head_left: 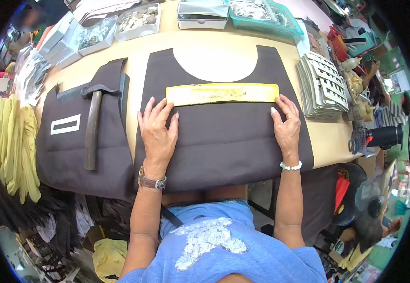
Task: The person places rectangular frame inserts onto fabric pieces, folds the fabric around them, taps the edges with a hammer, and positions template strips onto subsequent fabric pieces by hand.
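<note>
A dark cloth piece (pixel 224 141) with a curved neckline lies flat in front of me. Across its upper part rests a long yellow strip (pixel 222 94) with dark marks. My left hand (pixel 159 127) has its fingers spread on the cloth, fingertips at the strip's left end. At the right end, my right hand (pixel 287 120) touches the strip's edge with its fingers apart. To the left, a hammer (pixel 93 127) lies on another dark cloth (pixel 68 155), beside a white rectangular frame (pixel 65 124).
White boxes (pixel 139 21) of small parts and a teal basket (pixel 266 21) line the table's (pixel 195 42) far side. Stacked cut-out sheets (pixel 323 85) stand right, near a black cylindrical object (pixel 385 136). Yellow cloths (pixel 9 141) hang left. A person (pixel 42 12) is at upper left.
</note>
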A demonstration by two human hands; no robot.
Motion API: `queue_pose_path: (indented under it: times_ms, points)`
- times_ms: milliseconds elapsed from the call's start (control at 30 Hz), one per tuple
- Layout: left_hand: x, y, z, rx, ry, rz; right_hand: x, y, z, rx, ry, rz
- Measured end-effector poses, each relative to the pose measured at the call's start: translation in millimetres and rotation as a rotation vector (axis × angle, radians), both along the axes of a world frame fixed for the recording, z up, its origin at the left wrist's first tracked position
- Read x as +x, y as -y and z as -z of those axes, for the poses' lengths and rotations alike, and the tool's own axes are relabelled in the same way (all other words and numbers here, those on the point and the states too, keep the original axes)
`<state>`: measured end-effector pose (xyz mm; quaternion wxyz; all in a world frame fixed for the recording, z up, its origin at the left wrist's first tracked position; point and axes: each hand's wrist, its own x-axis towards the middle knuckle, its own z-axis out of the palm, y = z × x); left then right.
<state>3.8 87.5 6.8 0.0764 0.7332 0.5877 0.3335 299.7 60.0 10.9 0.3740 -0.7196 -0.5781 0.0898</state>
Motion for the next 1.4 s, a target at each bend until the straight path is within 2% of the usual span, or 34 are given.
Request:
queue_pose_path:
  times_ms: [600,933,1400]
  points:
    - [1.6,0.5,-1.9,0.005,-0.050,-0.024,-0.3,-0.5,0.5,-0.007,0.002,0.006]
    - [1.6,0.5,-1.7,0.034,-0.105,-0.031,0.1,-1.8,5.9,0.078,0.124,0.008]
    - [-1.8,-3.0,6.1,0.043,-0.059,0.009,-1.0,-0.1,8.2,0.074,0.117,0.027]
